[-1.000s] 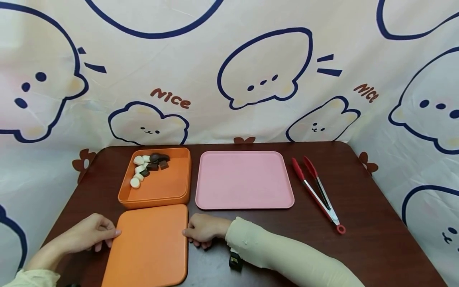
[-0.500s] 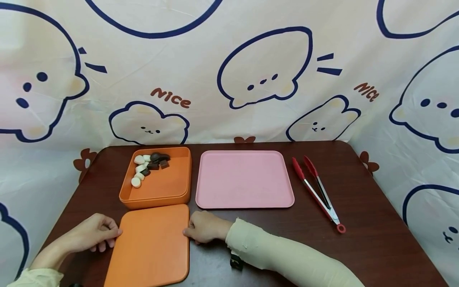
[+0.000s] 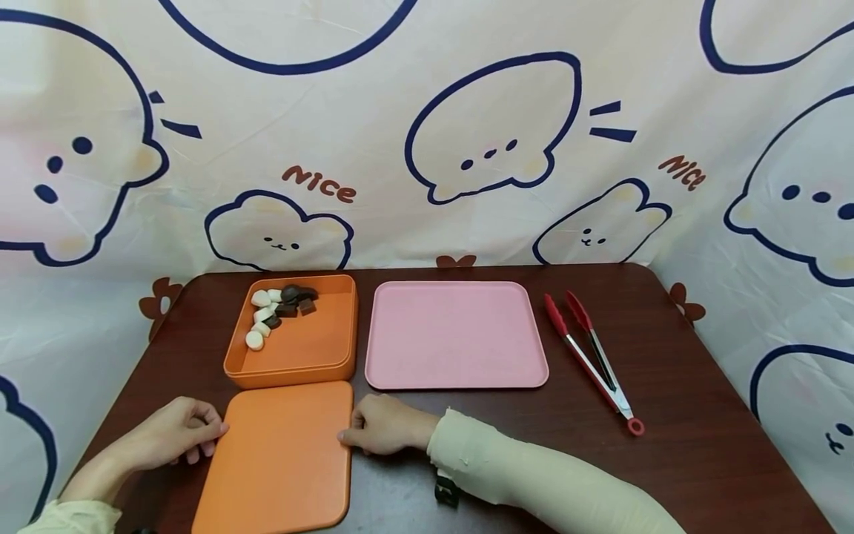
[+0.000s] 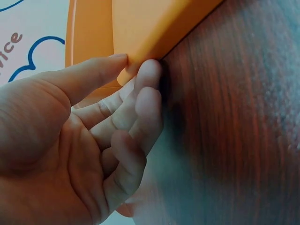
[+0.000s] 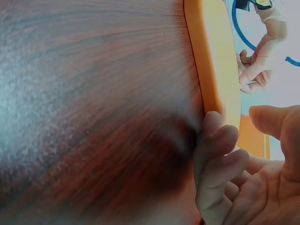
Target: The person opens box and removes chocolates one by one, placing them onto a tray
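Note:
An orange rounded lid (image 3: 280,460) lies flat on the table at the front left. At its left edge my left hand (image 3: 170,434) holds it near the far corner; the left wrist view shows the thumb on the rim and fingertips beneath it against the side. Opposite, my right hand (image 3: 383,426) holds the right edge, its fingers curled at the side and the thumb over the top. Right behind the lid stands a matching orange box (image 3: 320,352), uncovered. Several small white pieces (image 3: 261,298) and dark brown pieces (image 3: 287,310) sit in its left and back part.
To the right of the box is a pink tray (image 3: 457,334). Red-tipped metal tongs (image 3: 603,363) lie spread farther right on the dark wooden table (image 3: 687,415). A printed cloth wall (image 3: 373,133) encloses the back and both sides.
The lid and both hands have shifted very slightly right, with a small drift of the whole view. The right hand's lower fingers show less than before. The box, tray and tongs stay in place.

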{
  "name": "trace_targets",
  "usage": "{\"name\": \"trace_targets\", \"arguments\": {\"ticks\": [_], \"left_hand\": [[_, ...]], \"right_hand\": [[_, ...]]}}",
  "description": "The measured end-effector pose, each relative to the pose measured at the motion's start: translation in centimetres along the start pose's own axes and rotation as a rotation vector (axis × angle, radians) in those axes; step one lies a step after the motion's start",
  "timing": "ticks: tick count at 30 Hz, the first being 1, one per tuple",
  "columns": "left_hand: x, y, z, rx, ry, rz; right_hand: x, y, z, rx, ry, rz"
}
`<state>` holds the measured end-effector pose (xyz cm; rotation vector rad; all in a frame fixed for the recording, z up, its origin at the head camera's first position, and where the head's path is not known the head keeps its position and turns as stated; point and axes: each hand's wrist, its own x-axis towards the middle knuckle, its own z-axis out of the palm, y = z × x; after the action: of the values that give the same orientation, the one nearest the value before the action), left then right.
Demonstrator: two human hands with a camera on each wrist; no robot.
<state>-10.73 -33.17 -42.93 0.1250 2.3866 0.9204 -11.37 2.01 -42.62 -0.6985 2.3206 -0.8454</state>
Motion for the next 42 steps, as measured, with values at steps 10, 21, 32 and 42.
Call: {"name": "trace_targets", "arguments": {"ticks": [10, 21, 32, 42], "left_hand": [[0.1, 0.6, -0.5, 0.039, 0.090, -0.043], [-0.1, 2.5, -1.9, 0.120, 0.493, 0.001], [2.4, 4.7, -1.5, 0.072, 0.775, 0.053], [6.8, 5.4, -1.4, 0.022, 0.653, 0.027]], "right_hand": [[-0.7, 0.9, -0.6, 0.114, 0.012, -0.046], [-4.5, 2.9, -3.2, 0.102, 0.168, -0.108], [-9.5, 7.8, -6.5, -0.047, 0.462, -0.125], [-14.1, 13.1, -10.1, -0.227, 0.724, -0.002]]}}
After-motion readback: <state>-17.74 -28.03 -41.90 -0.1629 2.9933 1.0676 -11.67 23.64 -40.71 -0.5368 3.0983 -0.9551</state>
